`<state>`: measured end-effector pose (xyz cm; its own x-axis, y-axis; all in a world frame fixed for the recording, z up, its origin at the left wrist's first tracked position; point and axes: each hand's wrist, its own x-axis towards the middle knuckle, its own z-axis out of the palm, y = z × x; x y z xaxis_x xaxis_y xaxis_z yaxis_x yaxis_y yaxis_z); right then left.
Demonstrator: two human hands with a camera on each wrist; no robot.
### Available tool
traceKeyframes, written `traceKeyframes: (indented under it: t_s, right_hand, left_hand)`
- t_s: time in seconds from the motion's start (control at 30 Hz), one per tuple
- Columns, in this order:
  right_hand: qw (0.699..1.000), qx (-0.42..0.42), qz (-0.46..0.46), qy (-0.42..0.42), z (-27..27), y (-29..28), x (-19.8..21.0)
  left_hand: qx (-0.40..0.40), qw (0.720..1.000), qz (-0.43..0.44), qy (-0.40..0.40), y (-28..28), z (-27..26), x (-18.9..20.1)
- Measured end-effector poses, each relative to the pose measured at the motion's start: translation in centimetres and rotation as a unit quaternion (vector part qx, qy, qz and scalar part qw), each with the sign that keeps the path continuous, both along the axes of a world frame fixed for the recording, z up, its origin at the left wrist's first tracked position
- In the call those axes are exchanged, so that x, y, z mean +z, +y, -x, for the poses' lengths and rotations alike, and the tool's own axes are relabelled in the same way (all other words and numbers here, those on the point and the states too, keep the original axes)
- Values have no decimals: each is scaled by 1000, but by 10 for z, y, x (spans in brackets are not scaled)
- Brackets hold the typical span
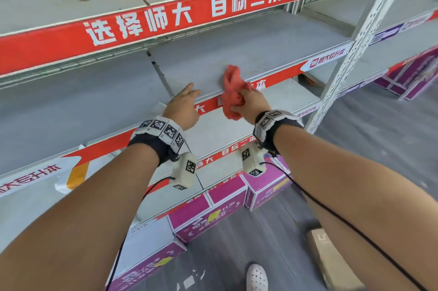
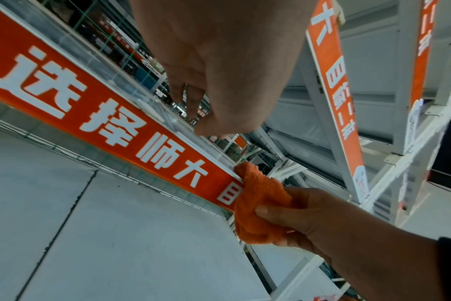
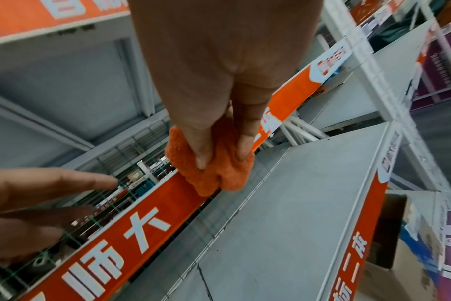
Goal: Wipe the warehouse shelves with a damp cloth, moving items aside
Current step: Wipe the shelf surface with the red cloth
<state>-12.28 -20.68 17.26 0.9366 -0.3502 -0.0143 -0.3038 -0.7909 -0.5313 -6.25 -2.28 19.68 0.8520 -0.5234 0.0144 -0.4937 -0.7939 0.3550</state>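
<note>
Right hand [image 1: 251, 103] grips bunched cloth [image 1: 233, 91] at shelf [image 1: 201, 63] front edge, frame centre; left hand [image 1: 183, 107] loosely extended, empty; wiping appears unfinished, lower tiers left

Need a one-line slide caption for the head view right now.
Right hand grips an orange cloth at the grey shelf front edge; left hand open beside it.

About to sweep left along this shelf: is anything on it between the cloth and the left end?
Nothing visible. The cloth in the right hand sits at the shelf front edge; leftward the board looks bare. The left hand hovers at that edge.
</note>
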Motion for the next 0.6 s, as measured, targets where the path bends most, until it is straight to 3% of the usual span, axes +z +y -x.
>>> traceKeyframes:
  t_s: [0.13,0.27,0.6]
  right_hand:
    - [999,-44,-22,6,43,-11,-5]
    - [990,-140,-32,3,90,-27,-11]
    - [959,-247,-131,-52,189,-81,-8]
  left_hand:
    - [-83,996,16,5,-28,21,-3]
    - [-166,985,24,33,-61,45,-5]
    - [-259,957,-11,131,-136,117,0]
